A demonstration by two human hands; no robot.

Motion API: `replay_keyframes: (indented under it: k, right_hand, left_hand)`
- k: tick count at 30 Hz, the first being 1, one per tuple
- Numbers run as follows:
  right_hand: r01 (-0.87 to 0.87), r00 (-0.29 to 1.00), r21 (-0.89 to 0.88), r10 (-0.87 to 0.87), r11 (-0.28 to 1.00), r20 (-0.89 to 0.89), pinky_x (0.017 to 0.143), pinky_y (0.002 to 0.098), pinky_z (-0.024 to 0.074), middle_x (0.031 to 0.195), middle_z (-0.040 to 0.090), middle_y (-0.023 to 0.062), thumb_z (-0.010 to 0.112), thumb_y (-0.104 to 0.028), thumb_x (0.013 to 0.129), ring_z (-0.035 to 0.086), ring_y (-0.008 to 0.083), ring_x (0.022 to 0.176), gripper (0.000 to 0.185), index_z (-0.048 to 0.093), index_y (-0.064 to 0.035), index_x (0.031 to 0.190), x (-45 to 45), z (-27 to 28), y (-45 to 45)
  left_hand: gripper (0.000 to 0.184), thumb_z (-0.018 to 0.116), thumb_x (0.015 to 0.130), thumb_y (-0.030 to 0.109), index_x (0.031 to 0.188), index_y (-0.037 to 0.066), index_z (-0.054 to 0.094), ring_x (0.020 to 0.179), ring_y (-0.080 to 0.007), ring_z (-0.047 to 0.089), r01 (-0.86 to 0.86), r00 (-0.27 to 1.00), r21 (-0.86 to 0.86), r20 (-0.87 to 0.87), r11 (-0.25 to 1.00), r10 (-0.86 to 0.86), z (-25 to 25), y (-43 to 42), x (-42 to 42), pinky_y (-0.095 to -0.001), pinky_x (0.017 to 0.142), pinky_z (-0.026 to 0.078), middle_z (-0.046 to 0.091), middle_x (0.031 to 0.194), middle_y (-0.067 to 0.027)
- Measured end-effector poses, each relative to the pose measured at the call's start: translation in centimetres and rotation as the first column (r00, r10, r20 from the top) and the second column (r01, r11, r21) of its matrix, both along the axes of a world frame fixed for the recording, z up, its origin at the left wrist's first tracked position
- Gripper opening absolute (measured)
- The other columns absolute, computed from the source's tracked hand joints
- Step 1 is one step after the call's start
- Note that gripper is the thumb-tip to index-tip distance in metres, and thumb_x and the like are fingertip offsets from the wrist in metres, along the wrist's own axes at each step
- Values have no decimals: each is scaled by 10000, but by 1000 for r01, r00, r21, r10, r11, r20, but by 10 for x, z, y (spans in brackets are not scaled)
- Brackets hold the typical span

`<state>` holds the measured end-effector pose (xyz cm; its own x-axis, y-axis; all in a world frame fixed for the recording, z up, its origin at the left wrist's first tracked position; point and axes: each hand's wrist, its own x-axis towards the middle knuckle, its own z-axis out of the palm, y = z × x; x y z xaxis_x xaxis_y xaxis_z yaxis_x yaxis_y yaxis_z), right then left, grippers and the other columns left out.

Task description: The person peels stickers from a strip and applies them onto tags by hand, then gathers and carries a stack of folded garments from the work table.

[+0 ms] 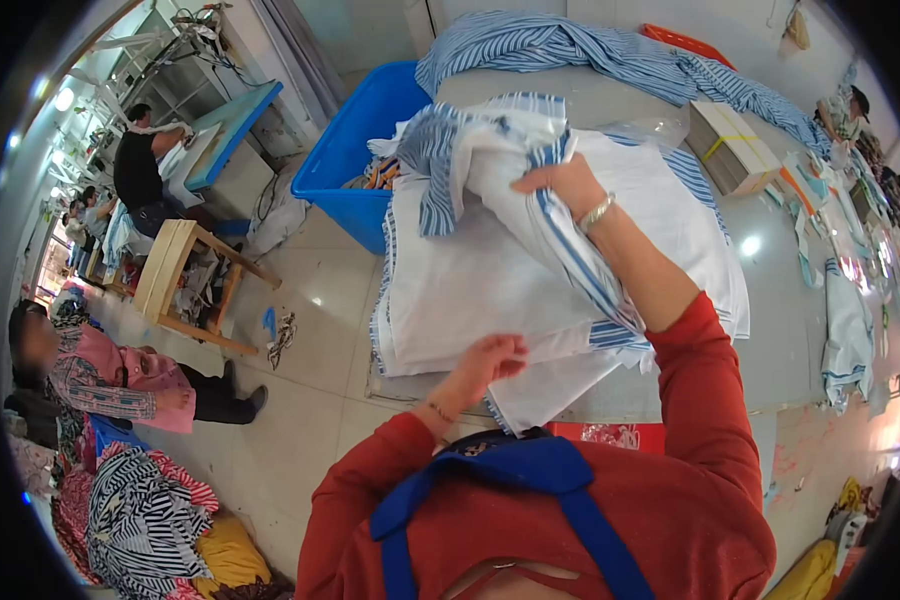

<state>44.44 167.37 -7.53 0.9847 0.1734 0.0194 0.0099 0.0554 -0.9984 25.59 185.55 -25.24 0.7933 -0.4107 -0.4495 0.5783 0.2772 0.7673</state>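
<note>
My right hand (568, 188) is closed on a bunched white cloth with blue stripes (500, 165), lifted above the pile. The cloth hangs from my fingers toward the blue bin on one side and down toward my forearm on the other. Below it lies a flat stack of white fabric pieces (450, 290) with blue striped borders, on the grey table (780, 350). My left hand (492, 362) is over the stack's near edge, fingers loosely curled and apart from the lifted cloth. Nothing shows in its grasp.
A blue bin (340, 150) with fabric in it stands left of the table. Blue striped cloth (540, 50) lies along the far edge, near a bundle of cards (732, 148). A wooden stool (195, 265) and a person in a pink apron (135, 375) are at left.
</note>
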Motion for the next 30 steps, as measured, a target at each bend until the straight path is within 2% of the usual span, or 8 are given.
replay_keyframes:
  k: [4,7,12,18,24,26,28,30]
  right_hand:
    - [-47,989,-28,50,999,141,685,288,494,808,673,86,761,-32,565,607,143,738,319,663,48,858,-59,5,12]
    - [-133,980,-116,149,984,135,747,285,495,889,678,57,770,-48,584,601,123,798,383,662,10,946,-96,0,1]
    - [-20,864,-482,258,876,433,673,377,525,853,652,190,774,-209,609,652,344,770,621,586,-78,1186,-185,-9,-12]
    - [-233,763,-674,561,702,321,669,376,503,1152,565,95,518,-187,832,614,271,958,503,397,-140,1318,-228,-87,-1]
    - [-109,707,-317,297,942,641,877,354,472,1267,526,150,586,-70,789,563,295,1103,698,283,-61,1418,-249,-116,-41]
    - [-314,875,-85,323,946,360,957,342,421,1318,509,128,657,-50,762,507,241,1190,749,299,-34,1419,-261,-114,-78]
    - [-59,992,417,99,907,-74,950,318,431,1182,597,126,645,-240,856,575,211,1081,504,487,-2,1272,-271,-140,-122]
    - [380,858,202,-262,903,-443,867,312,475,1001,643,144,558,-401,887,617,219,921,477,564,1,1142,-285,-179,-156]
  left_hand:
    - [342,537,929,189,1250,82,491,996,-225,578,-145,987,-48,58,988,148,0,-1,66,-364,886,478,574,1151,-76]
    - [414,536,926,256,1293,88,448,1051,-266,557,-230,724,166,687,959,55,-72,-3,123,-404,910,467,560,1182,-91]
    - [449,528,916,304,1297,81,443,1065,-264,552,-197,936,-22,293,980,194,-37,-27,133,-409,917,466,553,1196,-96]
    - [497,517,906,362,1302,73,437,1082,-261,546,-219,972,-103,63,970,227,-8,-23,106,-415,925,463,544,1213,-102]
    - [549,506,895,420,1307,65,430,1099,-259,540,-227,974,-148,-48,963,222,23,-14,71,-421,933,461,536,1230,-108]
    - [567,503,891,439,1309,63,428,1104,-258,538,-229,973,-171,-66,958,221,29,-8,61,-423,936,460,533,1235,-110]
    - [586,499,887,459,1311,60,426,1110,-258,536,-235,971,-208,-85,949,222,33,-3,54,-425,939,459,530,1241,-112]
    - [605,496,884,478,1312,58,424,1116,-257,534,-240,970,-250,-107,938,219,36,2,45,-427,941,459,528,1246,-114]
